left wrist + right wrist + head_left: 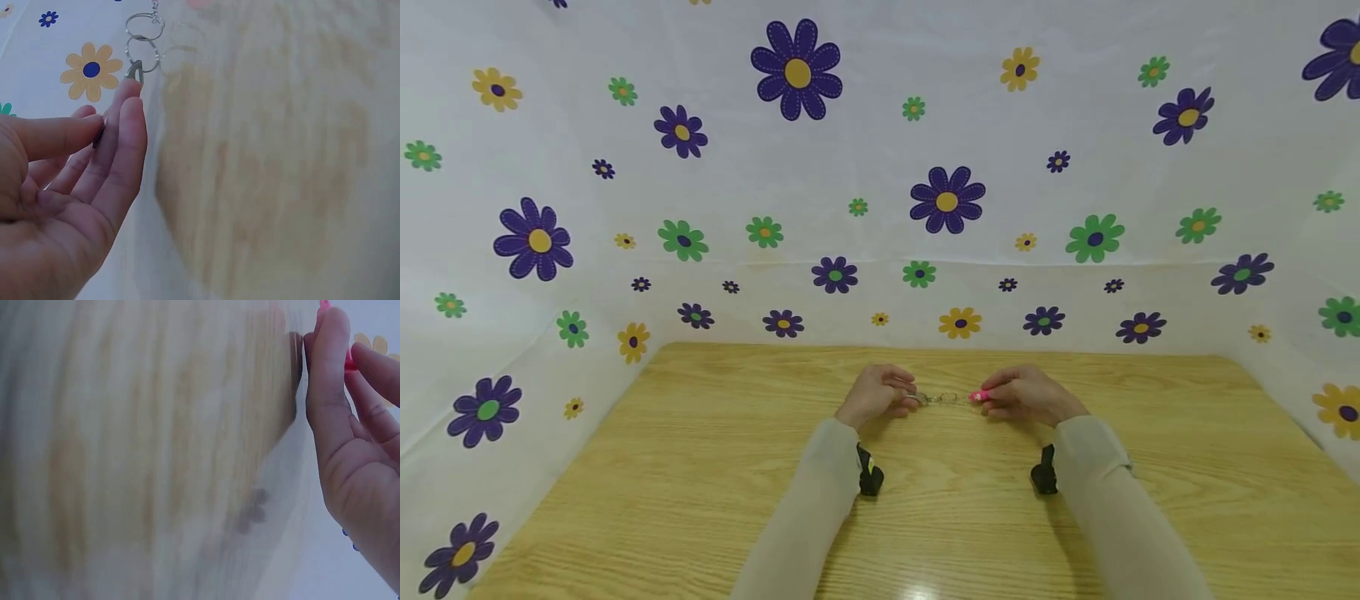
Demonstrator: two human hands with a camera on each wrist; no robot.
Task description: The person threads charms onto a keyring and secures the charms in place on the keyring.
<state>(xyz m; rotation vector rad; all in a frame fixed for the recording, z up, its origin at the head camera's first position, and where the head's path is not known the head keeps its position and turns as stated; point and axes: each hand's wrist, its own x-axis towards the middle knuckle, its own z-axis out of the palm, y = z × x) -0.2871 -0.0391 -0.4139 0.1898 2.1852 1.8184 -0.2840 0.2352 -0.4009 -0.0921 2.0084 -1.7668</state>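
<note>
left hand (pixel 876 393): fingers pinch the metal clasp end of the keychain (pixel 946 398); the left wrist view shows the thumb and fingertips (pixel 128 100) closed on a small grey clasp (pixel 134 70)
right hand (pixel 1026 395): fingers curled round the pink end piece (pixel 978 397), pinching it; the right wrist view shows only a sliver of pink (pixel 349 359) between the fingers, shape unclear
keychain: stretched between the 2 hands, just above the table, near its middle toward the far edge; cannot tell if it touches the wood
rings: 2 silver split rings (pixel 144 37) linked above the clasp in the left wrist view, a short chain running on from them
table (pixel 700 467): light wood grain, both forearms lie over it
sleeves: pale beige long sleeves (pixel 820 475) on both arms
wrist straps: 1 black mount at each wrist, left (pixel 869 472) and right (pixel 1045 472)
backdrop (pixel 625 208): white cloth printed with purple, green and yellow flowers, wraps round the back and sides of the table
wrist views: table surface blurred in both
</note>
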